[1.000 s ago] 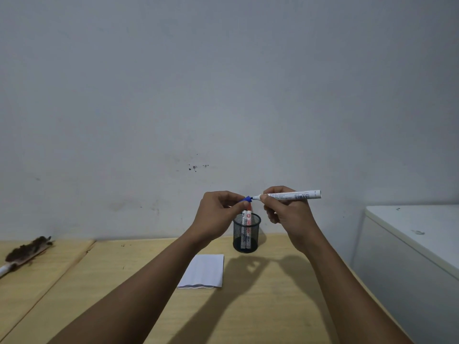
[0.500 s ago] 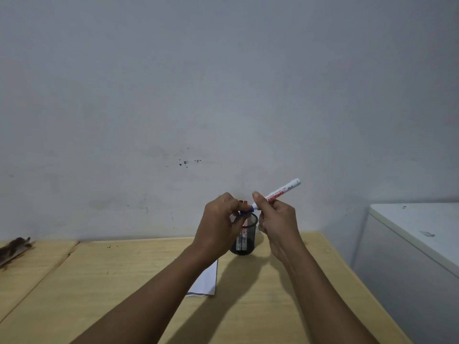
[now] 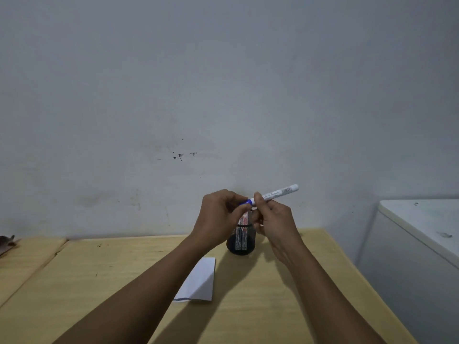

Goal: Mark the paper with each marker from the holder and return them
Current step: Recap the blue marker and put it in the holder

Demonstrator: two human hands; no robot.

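1. Far left edge: a dark brush-like object is lying on the neighbouring wooden surface, mostly cut off.
2. Bench: light wood, sitting against a grey wall that is showing a few dark specks.
3. Paper: white sheet lying flat on the bench, left of and nearer than the holder, partly hidden by the left forearm.
4. Left hand: raised above the bench, its grip pinching the blue cap at the marker's left end.
5. Holder: black mesh cup standing upright on the bench below and between both hands, holding two white markers with red print.
6. Right hand: grip closing around the white marker near its cap end; barrel tilting up to the right.
7. Far right: white cabinet standing beside the bench.
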